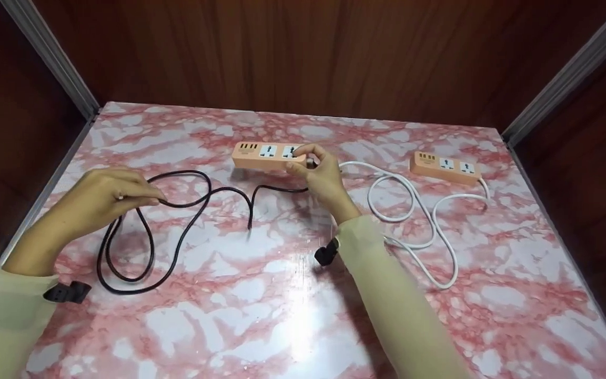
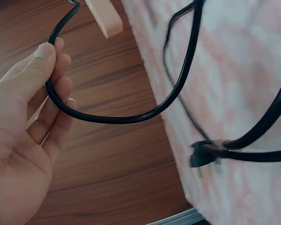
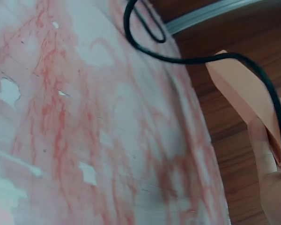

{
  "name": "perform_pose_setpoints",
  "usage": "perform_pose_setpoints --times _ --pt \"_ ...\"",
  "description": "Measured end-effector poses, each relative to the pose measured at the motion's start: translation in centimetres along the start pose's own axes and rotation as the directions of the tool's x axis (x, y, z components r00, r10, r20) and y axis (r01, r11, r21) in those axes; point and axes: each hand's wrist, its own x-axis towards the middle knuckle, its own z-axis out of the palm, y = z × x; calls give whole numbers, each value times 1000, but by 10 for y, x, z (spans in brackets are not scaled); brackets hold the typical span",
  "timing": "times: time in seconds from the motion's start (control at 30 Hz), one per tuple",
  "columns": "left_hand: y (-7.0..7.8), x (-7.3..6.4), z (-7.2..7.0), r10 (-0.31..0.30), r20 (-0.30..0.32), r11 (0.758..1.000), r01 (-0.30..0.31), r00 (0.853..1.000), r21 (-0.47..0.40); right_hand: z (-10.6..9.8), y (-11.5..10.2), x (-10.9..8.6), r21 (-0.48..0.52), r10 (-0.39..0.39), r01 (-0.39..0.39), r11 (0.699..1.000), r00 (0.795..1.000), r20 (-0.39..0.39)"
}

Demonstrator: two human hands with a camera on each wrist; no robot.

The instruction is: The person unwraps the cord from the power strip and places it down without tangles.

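Observation:
My right hand (image 1: pixel 326 179) grips the right end of an orange power strip (image 1: pixel 261 158), thumb on its front side and fingers at the top. The strip has two white sockets and several dark USB slots, and is raised above the table. A black cable (image 1: pixel 177 252) runs from near that hand to loose loops at the left. At those loops, my left hand (image 1: pixel 108 192) pinches the cable between thumb and fingers. In the left wrist view, the black cable (image 2: pixel 117 119) curves down from the grip. The right wrist view shows the cable (image 3: pixel 187 61) passing in front of the strip (image 3: pixel 243 89).
A second orange power strip (image 1: pixel 442 167) lies at the right with a white cable (image 1: pixel 450 250) in loose loops. The table (image 1: pixel 219 326) has a red-and-white marbled top. Brown wood-grain panels (image 1: pixel 303 58) with metal edge strips stand round its back and sides.

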Motion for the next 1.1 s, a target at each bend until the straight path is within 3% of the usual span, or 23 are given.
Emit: perform_pose_setpoints --times 0.27,0.5,0.63,0.8,1.1 --pt "-5 -8 22 -57 87 998 56 995 21 14 17 11 -50 19 -19 999 1000 3" --pt "-7 -5 37 -23 143 999 19 989 30 18 26 16 -62 67 -68 996 998 -18" --pt "-5 -1 42 -80 178 996 72 981 50 17 29 19 -119 87 -87 989 996 0" --pt "-2 5 47 -163 242 987 156 957 50 16 29 23 -272 98 -86 958 995 30" --pt "1 13 56 -218 275 975 194 936 111 17 28 30 -514 89 -34 857 992 84"
